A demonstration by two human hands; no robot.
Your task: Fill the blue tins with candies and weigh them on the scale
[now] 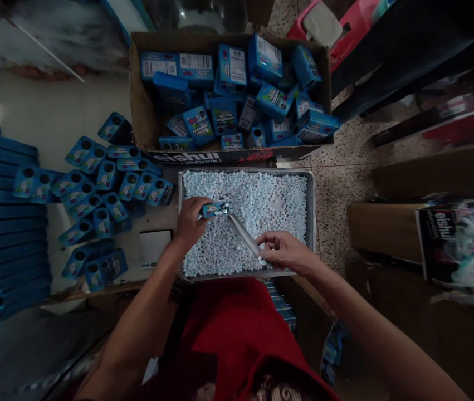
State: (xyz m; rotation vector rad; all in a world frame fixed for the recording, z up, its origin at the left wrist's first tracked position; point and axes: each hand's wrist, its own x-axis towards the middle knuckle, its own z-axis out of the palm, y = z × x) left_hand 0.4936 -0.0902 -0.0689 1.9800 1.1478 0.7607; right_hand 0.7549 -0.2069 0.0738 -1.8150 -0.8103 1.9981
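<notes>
My left hand (191, 224) is closed on a small blue candy box (215, 210) above the left part of a metal tray (312, 217). Small white and pale blue candies (220, 250) fill the tray, and a few pale pieces show at the box's right end. My right hand (279, 249) grips the lower right end of a slim metal scoop (245, 234). The scoop slants up to the left, its tip at the end of the box. Whether candies lie inside the scoop is hard to see.
Behind the tray stands a cardboard carton (134, 111) full of blue boxes. To the left, many loose boxes with round holes (103, 223) lie on the table beside stacked rows of boxes (6, 223). A white square object (155, 248) lies near the table edge. Cartons (382, 228) stand at right.
</notes>
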